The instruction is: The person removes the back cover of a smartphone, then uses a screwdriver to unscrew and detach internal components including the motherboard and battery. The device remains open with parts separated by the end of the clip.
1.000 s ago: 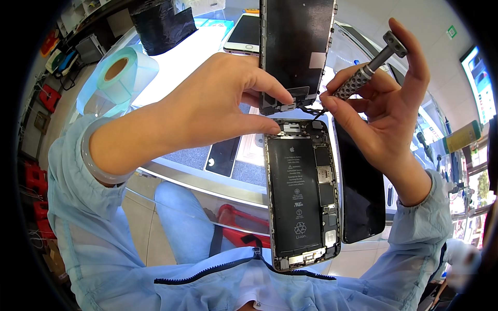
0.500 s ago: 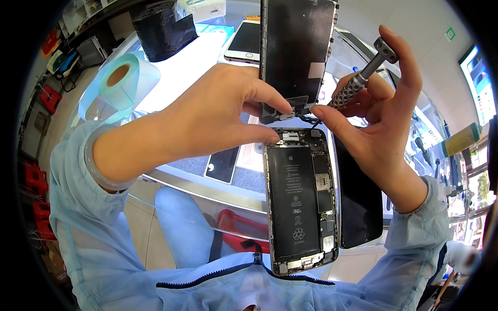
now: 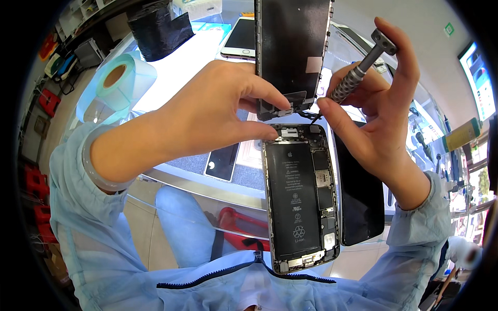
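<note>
An opened smartphone body point(image 3: 291, 199) lies in front of me, its black battery and circuit parts exposed. Its detached-side screen panel point(image 3: 291, 49) stands raised beyond the body's far end, apparently linked by dark flex cables point(image 3: 307, 114). My left hand point(image 3: 223, 103) spans the joint: the index finger presses the panel's lower edge, while the thumb rests on the body's far left corner. In my right hand point(image 3: 376, 114) is a silver knurled screwdriver point(image 3: 350, 85), held slanted with the index finger over its cap. Its thin tip points down at the body's far right corner; contact is unclear.
A black phone point(image 3: 358, 192) lies right of the opened one. Behind stand a white-framed phone point(image 3: 241, 39), a roll of pale blue film point(image 3: 127, 80) and a black plastic-wrapped bundle point(image 3: 158, 33). Another phone point(image 3: 222, 163) sits on a grey mat left of the body.
The screen panel has shifted slightly left and away, along with my left hand. The screwdriver has risen a little and leans slightly more; both hands keep their hold.
</note>
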{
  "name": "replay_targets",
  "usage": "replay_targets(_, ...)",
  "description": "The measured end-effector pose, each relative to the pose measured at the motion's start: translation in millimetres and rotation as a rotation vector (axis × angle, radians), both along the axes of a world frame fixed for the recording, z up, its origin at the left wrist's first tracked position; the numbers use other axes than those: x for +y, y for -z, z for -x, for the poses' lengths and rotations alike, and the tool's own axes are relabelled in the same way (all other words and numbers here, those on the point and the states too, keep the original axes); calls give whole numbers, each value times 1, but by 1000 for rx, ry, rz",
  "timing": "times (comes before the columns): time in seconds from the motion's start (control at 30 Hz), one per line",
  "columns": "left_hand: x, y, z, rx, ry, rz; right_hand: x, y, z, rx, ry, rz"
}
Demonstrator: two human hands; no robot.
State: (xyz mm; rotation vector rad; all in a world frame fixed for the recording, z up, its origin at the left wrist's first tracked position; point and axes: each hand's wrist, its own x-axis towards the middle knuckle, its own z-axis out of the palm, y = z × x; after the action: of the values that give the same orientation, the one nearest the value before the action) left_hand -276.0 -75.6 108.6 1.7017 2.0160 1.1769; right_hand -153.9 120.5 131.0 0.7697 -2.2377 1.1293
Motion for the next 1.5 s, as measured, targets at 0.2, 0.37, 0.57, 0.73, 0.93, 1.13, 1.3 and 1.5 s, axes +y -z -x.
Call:
replay_targets(0.2,1,-1,0,-3,8,-24,3,7,-4,-4,185,-30)
replay_targets(0.37,2,0,0,3,-2,-8,4,10,0,-7,57,32)
replay_targets(0.57,1,1,0,22,-3,-40,7,10,-1,109,101,-31)
replay_targets(0.73,1,0,0,52,3,-41,19,-2,-5,78,100,-86)
replay_targets(0.93,1,0,0,31,-15,-15,13,5,-8,-4,119,-49)
replay_targets(1.13,1,-1,0,18,-10,-5,12,5,-10,1,151,-28)
replay_targets(1.3,1,-1,0,10,-17,-5,12,6,-10,-7,161,-23)
replay_targets(1.5,2,0,0,7,-8,-18,14,6,-8,-2,136,-36)
